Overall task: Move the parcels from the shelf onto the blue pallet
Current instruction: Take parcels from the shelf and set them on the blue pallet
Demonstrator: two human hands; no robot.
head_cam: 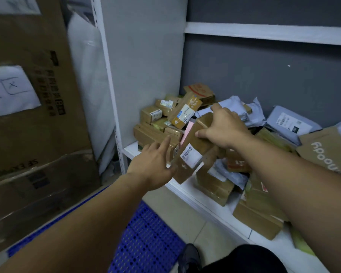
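A long brown cardboard parcel point(193, 152) with a white label is tilted above the front of the low white shelf point(183, 188). My right hand point(222, 127) grips its upper end from above. My left hand point(154, 166) is spread with straight fingers beside the parcel's lower left end, touching or nearly touching it. Several other brown boxes point(154, 133) and grey mailer bags point(289, 121) are piled on the shelf behind and to the right. The blue perforated pallet point(148, 239) lies on the floor at the lower left, below my left forearm.
Large cardboard cartons point(34, 119) stand on the left, resting on the pallet. A white shelf upright point(110, 85) separates them from the parcel shelf. Another shelf board point(268, 32) runs above. My dark shoe point(189, 257) is on the tiled floor beside the pallet.
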